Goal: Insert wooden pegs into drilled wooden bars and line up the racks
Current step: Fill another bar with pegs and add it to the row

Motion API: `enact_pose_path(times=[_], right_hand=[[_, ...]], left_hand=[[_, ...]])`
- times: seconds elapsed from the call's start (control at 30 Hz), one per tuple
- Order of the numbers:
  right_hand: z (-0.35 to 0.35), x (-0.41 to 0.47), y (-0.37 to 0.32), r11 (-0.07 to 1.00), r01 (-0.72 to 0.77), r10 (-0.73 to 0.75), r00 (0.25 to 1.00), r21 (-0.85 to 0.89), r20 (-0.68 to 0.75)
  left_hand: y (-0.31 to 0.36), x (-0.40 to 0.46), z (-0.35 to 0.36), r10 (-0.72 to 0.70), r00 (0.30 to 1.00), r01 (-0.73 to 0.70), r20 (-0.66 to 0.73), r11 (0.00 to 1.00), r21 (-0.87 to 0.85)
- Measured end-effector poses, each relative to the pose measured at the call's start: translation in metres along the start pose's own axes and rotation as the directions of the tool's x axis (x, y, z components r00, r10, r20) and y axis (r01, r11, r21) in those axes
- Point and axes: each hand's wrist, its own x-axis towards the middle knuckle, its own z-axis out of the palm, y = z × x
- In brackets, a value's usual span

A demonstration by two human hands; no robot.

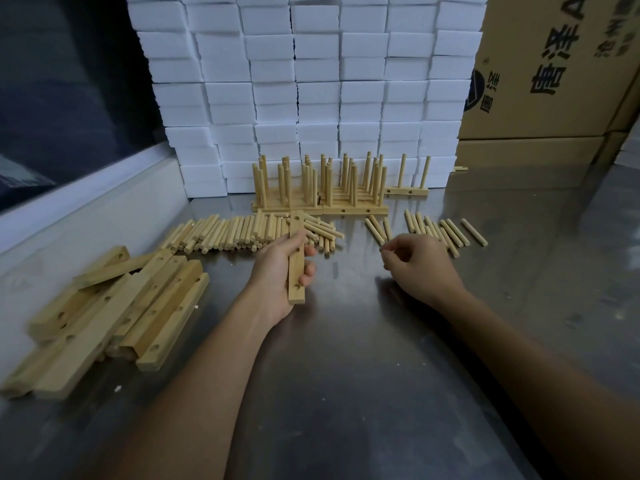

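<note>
Left hand (pixel 282 268) clamped round a drilled wooden bar (pixel 296 257), held lengthwise just in front of the finished racks (pixel 322 188), its far end over the big heap of loose pegs (pixel 242 232) lying in front of those racks. Right hand (pixel 417 263) loosely curled with fingertips drawn together, down and to the right of the racks beside the smaller row of pegs (pixel 440 230); whether pinching a peg, impossible to tell. Spare bars (pixel 114 317) piled well to the left of the racks by the table's raised white edge (pixel 104 202); bare steel table (pixel 346 375) open on the near side of the racks, white foam blocks (pixel 304 81) and cardboard boxes (pixel 554 81) closing the far side.
</note>
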Motion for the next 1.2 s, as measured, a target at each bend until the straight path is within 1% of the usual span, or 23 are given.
enact_pose_path(times=[0.1, 0.17, 0.3, 0.47, 0.57, 0.63, 0.7, 0.77, 0.8, 0.87, 0.93, 1.0, 1.03, 1.2], right_hand=[[0.013, 0.010, -0.013, 0.998, 0.052, -0.051, 0.998, -0.023, 0.040], [0.024, 0.020, -0.022, 0.998, 0.052, -0.051, 0.998, -0.030, 0.042], [0.048, 0.042, -0.035, 1.000, -0.003, 0.002, 1.000, -0.010, -0.020], [0.066, 0.060, -0.042, 0.988, -0.089, 0.091, 0.996, -0.128, 0.005], [0.071, 0.060, -0.039, 0.990, -0.094, 0.092, 0.995, -0.109, -0.029], [0.070, 0.057, -0.038, 0.995, -0.096, 0.091, 0.991, -0.042, -0.094], [0.065, 0.051, -0.036, 0.985, -0.142, 0.154, 0.979, 0.093, -0.136], [0.057, 0.042, -0.033, 0.949, -0.197, 0.239, 0.959, 0.246, -0.155], [0.053, 0.037, -0.030, 0.919, -0.220, 0.279, 0.949, 0.327, -0.146], [0.040, 0.025, -0.028, 0.830, -0.261, 0.344, 0.935, 0.494, -0.085], [0.029, 0.013, -0.029, 0.749, -0.274, 0.342, 0.940, 0.604, 0.002], [0.022, 0.001, -0.031, 0.719, -0.257, 0.278, 0.958, 0.645, 0.071], [0.020, -0.004, -0.033, 0.723, -0.244, 0.242, 0.966, 0.646, 0.094], [0.023, -0.013, -0.043, 0.825, -0.171, 0.122, 0.985, 0.538, 0.125]], left_hand=[[-0.001, 0.000, 0.000, -0.013, 1.000, 0.014, 0.018, 0.997, -0.079], [-0.001, 0.001, 0.000, 0.001, 1.000, 0.001, 0.022, 0.998, -0.069], [-0.004, 0.002, 0.001, 0.032, 0.999, -0.032, 0.030, 0.999, 0.004], [-0.004, 0.004, 0.002, 0.041, 0.999, -0.041, 0.020, 0.999, 0.015], [-0.005, 0.004, 0.002, 0.045, 0.999, -0.046, 0.019, 0.999, 0.026], [-0.004, 0.003, 0.003, 0.047, 0.999, -0.048, 0.014, 0.999, 0.018], [-0.004, 0.003, 0.003, 0.045, 0.999, -0.045, -0.003, 0.999, 0.012], [-0.003, 0.005, 0.003, 0.037, 0.999, -0.037, -0.039, 0.999, 0.000], [-0.004, 0.005, 0.002, 0.029, 0.998, -0.030, -0.059, 0.999, -0.016], [-0.004, 0.006, 0.001, 0.018, 0.996, -0.023, -0.088, 0.999, -0.048], [-0.003, 0.006, 0.000, 0.022, 0.993, -0.030, -0.112, 0.997, -0.066], [-0.003, 0.004, 0.001, 0.033, 0.991, -0.041, -0.128, 0.997, -0.064], [-0.003, 0.004, 0.003, 0.039, 0.991, -0.047, -0.132, 0.997, -0.060], [-0.003, 0.003, 0.003, 0.060, 0.983, -0.074, -0.176, 0.994, -0.075]])
